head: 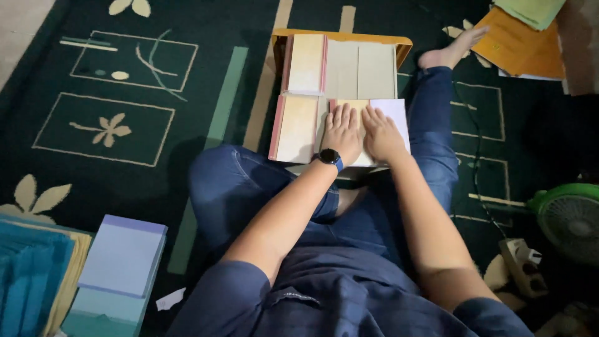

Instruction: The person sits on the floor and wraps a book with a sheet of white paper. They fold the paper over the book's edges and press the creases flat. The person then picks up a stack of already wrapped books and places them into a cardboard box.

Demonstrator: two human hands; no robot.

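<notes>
Both hands lie flat, palms down and fingers spread, side by side on one stack of paper sheets (390, 112) in the near right corner of a shallow orange-brown cardboard tray (342, 36); neither hand pinches anything, they only press. The left hand (342, 132), with a dark watch (329, 156) at the wrist, covers the stack's cream-coloured part, and the right hand (382, 134) just beside it rests where the top sheet shows white. Left of the hands, touching their stack, sits a pale cream bundle with a pink spine (297, 128); beyond it, in the far left of the tray, a second cream bundle with pink edges (306, 62) stands against grey-beige sheets (360, 68) that fill the far right. The tray rests on a dark green patterned carpet (125, 125) before the person's crossed, jeans-clad legs. Well away, back and to the left of the hands, lie a lavender pad over a teal stack (121, 256) and blue folders (31, 274); far beyond the right hand lie orange envelopes (521, 47), and a green fan (568, 218) sits to the right.
</notes>
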